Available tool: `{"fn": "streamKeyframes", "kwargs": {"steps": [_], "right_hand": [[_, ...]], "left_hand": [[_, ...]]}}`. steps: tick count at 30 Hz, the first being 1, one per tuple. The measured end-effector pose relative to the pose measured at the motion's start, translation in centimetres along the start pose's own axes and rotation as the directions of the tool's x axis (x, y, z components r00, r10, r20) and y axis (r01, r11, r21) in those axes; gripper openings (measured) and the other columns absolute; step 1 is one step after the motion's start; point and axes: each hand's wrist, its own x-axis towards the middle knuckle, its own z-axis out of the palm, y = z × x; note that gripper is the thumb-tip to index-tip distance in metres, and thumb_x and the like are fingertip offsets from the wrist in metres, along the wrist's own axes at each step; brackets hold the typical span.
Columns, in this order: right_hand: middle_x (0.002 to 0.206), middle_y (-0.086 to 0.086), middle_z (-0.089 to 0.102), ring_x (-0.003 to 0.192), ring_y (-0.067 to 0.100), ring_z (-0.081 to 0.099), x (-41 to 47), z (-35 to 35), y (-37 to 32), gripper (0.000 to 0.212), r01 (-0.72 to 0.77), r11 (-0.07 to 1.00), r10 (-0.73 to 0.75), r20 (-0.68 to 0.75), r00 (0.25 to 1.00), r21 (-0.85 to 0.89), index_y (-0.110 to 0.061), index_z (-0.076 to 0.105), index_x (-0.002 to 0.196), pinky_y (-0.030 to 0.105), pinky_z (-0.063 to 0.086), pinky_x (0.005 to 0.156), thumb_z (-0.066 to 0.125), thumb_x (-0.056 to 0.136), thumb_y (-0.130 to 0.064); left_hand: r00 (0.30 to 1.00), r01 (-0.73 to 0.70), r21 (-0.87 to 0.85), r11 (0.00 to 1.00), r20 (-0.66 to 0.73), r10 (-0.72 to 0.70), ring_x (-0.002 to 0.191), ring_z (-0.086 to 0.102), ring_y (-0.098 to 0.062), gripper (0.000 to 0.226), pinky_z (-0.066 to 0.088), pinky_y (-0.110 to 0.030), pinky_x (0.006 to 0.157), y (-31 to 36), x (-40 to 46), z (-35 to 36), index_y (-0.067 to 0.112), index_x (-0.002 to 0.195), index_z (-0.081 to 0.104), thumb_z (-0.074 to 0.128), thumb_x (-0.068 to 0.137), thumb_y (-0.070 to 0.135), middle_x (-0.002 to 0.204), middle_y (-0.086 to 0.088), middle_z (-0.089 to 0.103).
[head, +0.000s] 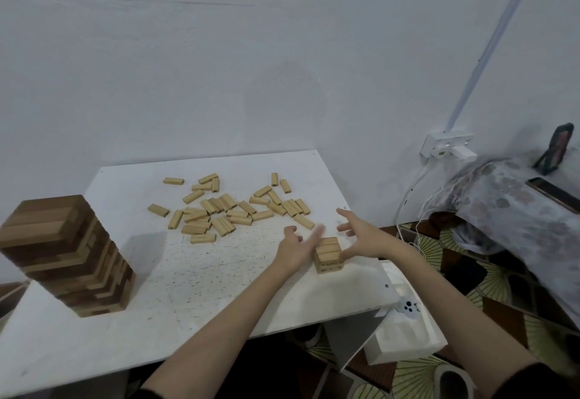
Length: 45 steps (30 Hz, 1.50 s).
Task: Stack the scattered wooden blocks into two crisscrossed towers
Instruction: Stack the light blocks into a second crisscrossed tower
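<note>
A tall crisscrossed tower (67,257) of light and dark wooden blocks stands at the near left of the white table (194,288). A short tower (328,255) of light blocks, a few layers high, stands near the table's right edge. My left hand (293,249) is just left of it with fingers spread, a fingertip close to its top. My right hand (361,237) hovers on its right side, fingers spread, the thumb near the tower's wall. Neither hand holds a block. Several loose blocks (232,210) lie scattered across the far middle of the table.
A white wall runs behind the table. To the right are a wall socket with a charger (448,149), white cables, a cloth-covered surface (518,210) with a phone, and a white box (405,336) below the table's right edge. A patterned floor lies beneath.
</note>
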Motion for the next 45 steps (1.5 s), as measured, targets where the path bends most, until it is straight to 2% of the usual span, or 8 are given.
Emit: {"fn": "streamKeyframes", "kwargs": {"steps": [2, 4, 6, 8, 11, 16, 29, 45], "right_hand": [[0.139, 0.015, 0.044, 0.122, 0.026, 0.048, -0.4, -0.6, -0.5, 0.085, -0.088, 0.973, 0.095, -0.024, 0.995, 0.215, -0.015, 0.012, 0.151, 0.032, 0.041, 0.096, 0.068, 0.087, -0.017], [0.133, 0.02, 0.047, 0.117, 0.031, 0.052, -0.8, -0.8, -1.0, 0.076, -0.193, 0.882, 0.203, 0.021, 0.979, 0.429, -0.008, 0.016, 0.149, 0.039, 0.043, 0.099, 0.058, 0.093, -0.037], [0.136, 0.031, 0.041, 0.123, 0.041, 0.048, -1.2, -0.7, -1.5, 0.084, -0.282, 0.789, 0.252, 0.132, 0.959, 0.546, -0.004, 0.014, 0.149, 0.046, 0.039, 0.101, 0.045, 0.091, -0.056], [0.143, 0.038, 0.03, 0.132, 0.046, 0.036, -1.5, -0.4, -2.0, 0.094, -0.338, 0.732, 0.27, 0.204, 0.941, 0.591, -0.003, 0.005, 0.15, 0.05, 0.032, 0.107, 0.035, 0.088, -0.067], [0.147, 0.039, 0.021, 0.138, 0.047, 0.025, -1.6, -0.1, -2.6, 0.099, -0.368, 0.697, 0.297, 0.22, 0.929, 0.615, -0.005, -0.004, 0.15, 0.054, 0.022, 0.112, 0.027, 0.086, -0.074], [0.146, 0.038, 0.023, 0.138, 0.045, 0.026, -1.6, 0.0, -3.1, 0.098, -0.369, 0.709, 0.301, 0.215, 0.929, 0.601, -0.005, -0.004, 0.151, 0.056, 0.018, 0.113, 0.023, 0.086, -0.074], [0.145, 0.036, 0.028, 0.136, 0.044, 0.031, -1.9, 0.0, -3.7, 0.096, -0.362, 0.744, 0.296, 0.209, 0.932, 0.561, -0.009, -0.004, 0.151, 0.06, 0.018, 0.11, 0.022, 0.086, -0.074], [0.149, 0.03, 0.026, 0.137, 0.041, 0.031, -0.9, 0.1, -3.1, 0.091, -0.287, 0.764, 0.274, 0.112, 0.955, 0.578, -0.012, 0.004, 0.152, 0.059, 0.024, 0.108, 0.024, 0.087, -0.073]], "left_hand": [[0.981, 0.194, -0.265, 0.944, 0.038, -0.19, 0.1, 0.056, -0.032, 0.082, 0.045, -0.038, 0.085, 0.8, 0.4, -0.6, -0.001, 0.144, 0.024, 0.031, 0.092, 0.062, 0.113, -0.021, 0.055], [0.934, 0.357, -0.478, 0.803, 0.203, -0.294, 0.115, 0.051, -0.039, 0.081, 0.038, -0.044, 0.099, 1.7, 0.3, -1.3, 0.005, 0.149, 0.01, 0.022, 0.094, 0.063, 0.131, -0.028, 0.046], [0.894, 0.44, -0.525, 0.728, 0.334, -0.299, 0.132, 0.032, -0.047, 0.086, 0.018, -0.051, 0.114, 2.5, -0.1, -1.8, 0.005, 0.149, -0.004, 0.017, 0.092, 0.066, 0.145, -0.037, 0.024], [0.876, 0.465, -0.505, 0.727, 0.381, -0.296, 0.135, 0.026, -0.048, 0.089, 0.008, -0.053, 0.115, 2.8, -0.3, -1.8, 0.005, 0.148, -0.01, 0.013, 0.091, 0.069, 0.145, -0.039, 0.018], [0.864, 0.483, -0.499, 0.719, 0.407, -0.298, 0.138, 0.022, -0.045, 0.091, 0.002, -0.053, 0.115, 2.9, -0.4, -1.5, 0.003, 0.149, -0.008, 0.009, 0.09, 0.07, 0.147, -0.037, 0.018], [0.879, 0.454, -0.467, 0.758, 0.376, -0.295, 0.137, 0.025, -0.044, 0.087, 0.002, -0.053, 0.113, 2.9, 0.0, -1.0, 0.005, 0.149, -0.006, 0.01, 0.091, 0.068, 0.146, -0.036, 0.022], [0.884, 0.428, -0.441, 0.789, 0.387, -0.262, 0.139, 0.02, -0.044, 0.083, 0.001, -0.052, 0.114, 3.8, -1.1, -0.9, 0.008, 0.149, -0.012, 0.01, 0.093, 0.065, 0.146, -0.037, 0.021], [0.894, 0.416, -0.47, 0.778, 0.369, -0.255, 0.139, 0.024, -0.039, 0.08, 0.007, -0.05, 0.114, 4.1, -1.5, -1.3, 0.006, 0.15, -0.003, 0.015, 0.095, 0.062, 0.15, -0.03, 0.019]]}}
